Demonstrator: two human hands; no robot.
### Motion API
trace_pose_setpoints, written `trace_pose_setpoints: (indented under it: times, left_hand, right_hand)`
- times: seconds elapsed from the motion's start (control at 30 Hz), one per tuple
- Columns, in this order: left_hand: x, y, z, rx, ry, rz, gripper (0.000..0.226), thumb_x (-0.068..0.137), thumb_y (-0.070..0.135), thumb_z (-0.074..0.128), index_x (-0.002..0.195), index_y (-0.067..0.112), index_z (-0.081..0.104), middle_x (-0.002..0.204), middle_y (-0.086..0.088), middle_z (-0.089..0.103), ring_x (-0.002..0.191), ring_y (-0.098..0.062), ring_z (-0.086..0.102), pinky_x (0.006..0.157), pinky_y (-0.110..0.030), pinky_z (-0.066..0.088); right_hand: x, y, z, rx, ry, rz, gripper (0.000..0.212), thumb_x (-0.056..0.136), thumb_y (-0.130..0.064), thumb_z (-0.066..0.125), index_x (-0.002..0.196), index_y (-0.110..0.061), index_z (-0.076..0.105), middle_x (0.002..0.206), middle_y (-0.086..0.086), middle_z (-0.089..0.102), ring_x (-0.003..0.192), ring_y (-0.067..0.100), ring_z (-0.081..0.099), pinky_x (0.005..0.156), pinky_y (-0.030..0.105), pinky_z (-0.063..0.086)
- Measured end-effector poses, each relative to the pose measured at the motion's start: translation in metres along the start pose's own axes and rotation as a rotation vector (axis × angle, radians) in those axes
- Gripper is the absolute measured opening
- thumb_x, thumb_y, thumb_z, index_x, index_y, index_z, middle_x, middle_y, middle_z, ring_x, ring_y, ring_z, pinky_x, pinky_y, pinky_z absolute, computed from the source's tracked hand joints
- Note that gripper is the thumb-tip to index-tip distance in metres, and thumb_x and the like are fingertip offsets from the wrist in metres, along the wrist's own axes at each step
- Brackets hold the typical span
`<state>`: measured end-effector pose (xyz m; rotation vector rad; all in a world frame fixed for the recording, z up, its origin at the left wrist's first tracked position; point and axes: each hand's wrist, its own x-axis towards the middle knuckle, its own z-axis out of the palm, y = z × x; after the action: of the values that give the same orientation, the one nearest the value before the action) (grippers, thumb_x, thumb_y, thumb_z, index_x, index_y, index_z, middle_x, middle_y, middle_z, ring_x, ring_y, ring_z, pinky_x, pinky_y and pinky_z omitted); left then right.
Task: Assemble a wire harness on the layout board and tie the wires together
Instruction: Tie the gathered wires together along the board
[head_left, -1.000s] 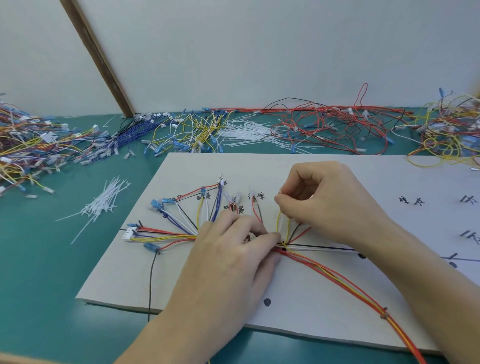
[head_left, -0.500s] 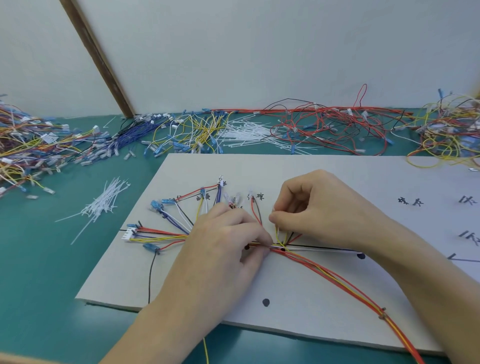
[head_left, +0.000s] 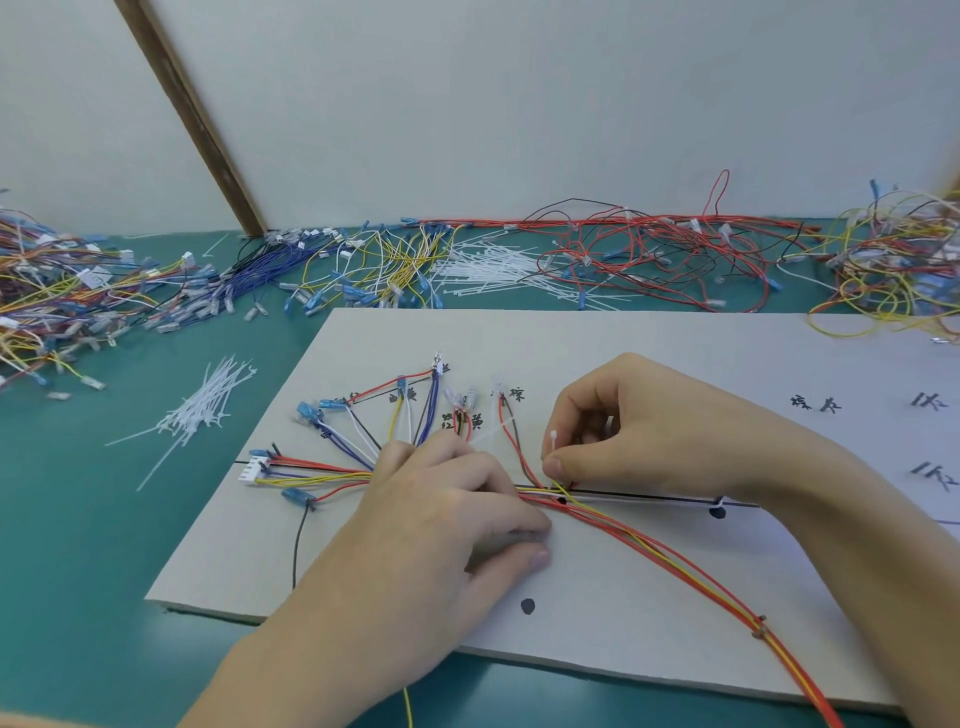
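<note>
Green table (head_left: 78, 545), grey layout board (head_left: 597, 332), loose wire piles (head_left: 649, 254), white cable ties (head_left: 208, 405)

Layout board (head_left: 649, 364), pale grey: handwritten black Chinese characters beside the fanned wire ends. One near the red-and-brown pair reads 棕 (head_left: 516, 394). A smaller one by the yellow wire looks like 黄 (head_left: 410, 395). Two-character mark (head_left: 808, 403) at right, first likely 棕, second unclear. Marks at far right edge illegible.
</note>
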<state>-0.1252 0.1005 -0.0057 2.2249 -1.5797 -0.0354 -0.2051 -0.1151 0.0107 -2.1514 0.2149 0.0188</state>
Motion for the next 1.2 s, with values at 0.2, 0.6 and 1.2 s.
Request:
trace_pose_setpoints:
  times: [0.2,0.6,1.2]
  left_hand:
    - [0.009,-0.004,-0.007,-0.026,-0.107,0.03,0.033,0.087,0.067,0.059,0.106,0.045,0.075,0.097,0.023,0.062,0.104,-0.002,0.046,0.092,-0.035,0.033]
    - [0.009,0.008,0.005,0.152,0.061,0.096,0.037,0.091,0.065,0.052,0.089,0.035,0.074,0.087,0.019,0.065,0.09,-0.013,0.056,0.078,-0.037,0.047]
    - [0.015,0.005,0.013,0.04,0.093,0.031,0.043,0.084,0.071,0.051,0.083,0.035,0.075,0.084,0.017,0.058,0.086,-0.008,0.054,0.08,-0.033,0.038]
  right_hand:
    - [0.0,0.001,-0.001,-0.015,-0.024,-0.006,0.007,0.083,-0.019,0.082,0.078,-0.02,0.077,0.059,-0.013,0.066,0.051,-0.001,0.054,0.052,0.01,0.041]
    - [-0.002,0.001,0.002,-0.015,-0.073,-0.046,0.01,0.084,-0.018,0.078,0.078,-0.026,0.074,0.057,-0.013,0.061,0.053,0.004,0.049,0.053,0.015,0.041]
    - [0.0,-0.003,0.003,-0.071,-0.094,0.009,0.007,0.082,-0.015,0.081,0.085,-0.02,0.077,0.054,-0.016,0.061,0.048,-0.001,0.048,0.049,0.009,0.037]
